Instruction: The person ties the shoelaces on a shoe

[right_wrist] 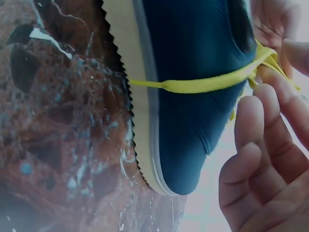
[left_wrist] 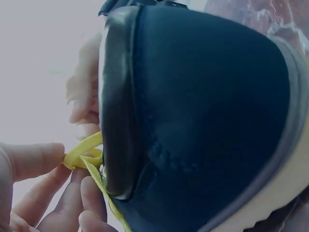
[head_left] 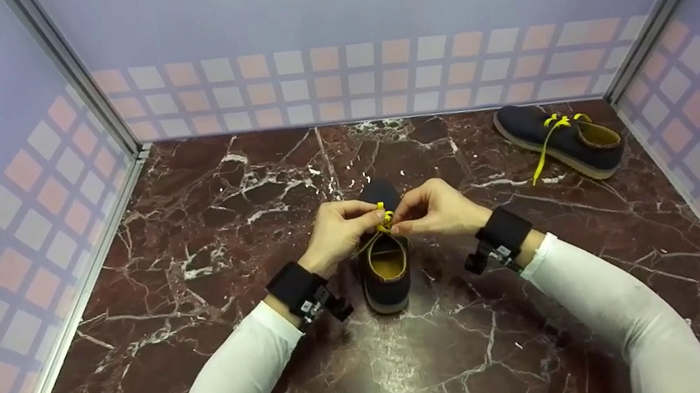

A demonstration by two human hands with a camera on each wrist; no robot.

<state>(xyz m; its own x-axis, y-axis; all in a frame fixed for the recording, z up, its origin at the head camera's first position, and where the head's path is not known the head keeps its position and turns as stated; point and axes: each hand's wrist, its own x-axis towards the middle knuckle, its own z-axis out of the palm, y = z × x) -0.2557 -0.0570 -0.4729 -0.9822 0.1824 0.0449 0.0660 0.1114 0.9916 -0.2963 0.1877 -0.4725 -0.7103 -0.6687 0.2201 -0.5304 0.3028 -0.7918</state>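
A dark blue shoe (head_left: 387, 293) with a yellow inside stands on the marbled surface, toe pointing away from me. My left hand (head_left: 340, 231) is at the left of its laced opening and pinches the yellow shoelace (left_wrist: 83, 153) between thumb and fingertips, where the lace forms a small loop. From the right, my right hand (head_left: 439, 211) pinches the same lace (right_wrist: 263, 55) close beside it. One lace end hangs down the shoe's side in the right wrist view. Fingers partly hide the knot area.
A matching dark blue shoe (head_left: 560, 141) lies at the back right, its yellow lace (head_left: 542, 161) trailing onto the marbled surface (head_left: 223, 229). Purple panels with pink and white squares (head_left: 363, 76) enclose the back and both sides.
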